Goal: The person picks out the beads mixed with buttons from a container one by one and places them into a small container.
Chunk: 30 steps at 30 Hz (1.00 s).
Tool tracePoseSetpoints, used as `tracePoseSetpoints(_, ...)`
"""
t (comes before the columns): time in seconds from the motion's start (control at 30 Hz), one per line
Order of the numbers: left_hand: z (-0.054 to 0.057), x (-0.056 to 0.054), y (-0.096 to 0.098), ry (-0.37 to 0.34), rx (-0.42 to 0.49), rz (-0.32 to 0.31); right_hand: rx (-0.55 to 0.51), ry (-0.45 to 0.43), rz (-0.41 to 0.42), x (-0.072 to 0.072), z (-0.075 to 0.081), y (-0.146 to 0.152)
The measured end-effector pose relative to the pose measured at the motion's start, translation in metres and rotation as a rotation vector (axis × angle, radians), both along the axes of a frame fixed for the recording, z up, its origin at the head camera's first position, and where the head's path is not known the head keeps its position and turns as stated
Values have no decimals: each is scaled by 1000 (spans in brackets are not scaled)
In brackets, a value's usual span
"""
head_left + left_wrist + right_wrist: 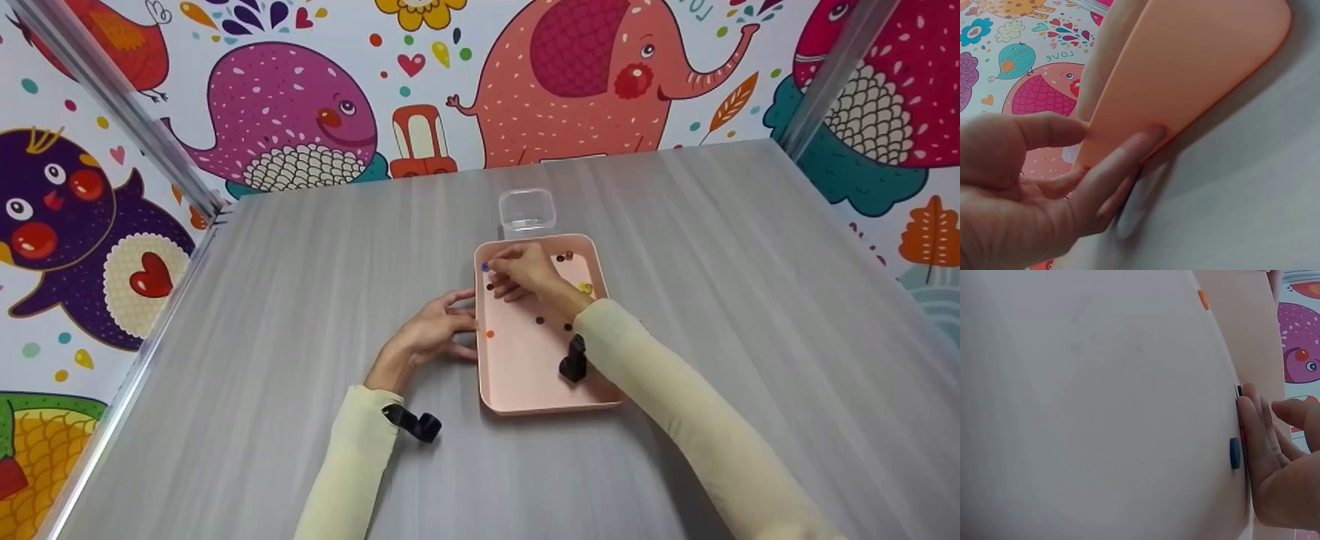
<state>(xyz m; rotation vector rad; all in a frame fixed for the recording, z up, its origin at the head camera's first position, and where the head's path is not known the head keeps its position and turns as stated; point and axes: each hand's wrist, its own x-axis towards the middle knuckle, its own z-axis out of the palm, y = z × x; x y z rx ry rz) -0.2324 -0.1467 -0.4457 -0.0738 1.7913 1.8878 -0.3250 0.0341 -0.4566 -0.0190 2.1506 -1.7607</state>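
Observation:
The left hand [431, 330] lies along the left outer side of a pink tray [517, 411], fingers apart. In the left wrist view its fingers [1129, 152] press the tray's outer wall, and the thumb reaches the rim. Over the tray's far left part is the right hand [529, 270], its foremost fingertips beside a blue bead [486, 267] near the left wall. The right wrist view shows its lower fingers [1258, 439] fairly straight, against the tray floor; nothing is visibly held. An orange bead [490, 334] and a dark bead [540, 320] lie on the tray floor.
A clear plastic box [527, 210] stands just beyond the tray's far edge. Yellow beads [586, 287] and a brown bead [569, 255] lie toward the tray's right side. Patterned walls [300, 112] border the grey table [337, 247].

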Motion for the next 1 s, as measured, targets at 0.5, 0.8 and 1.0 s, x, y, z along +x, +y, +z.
tracePoseSetpoints(0.5, 0, 0, 0, 3, -18, -3, 24, 18, -24, 0, -2, -3)
tracePoseSetpoints(0.8, 1, 0, 0, 10, -15, -9, 47, 11, -9, -1, -1, -4)
tracePoseSetpoints(1.0, 1, 1, -1, 13, -10, -16, 85, 19, -4, -2, -1, -5)
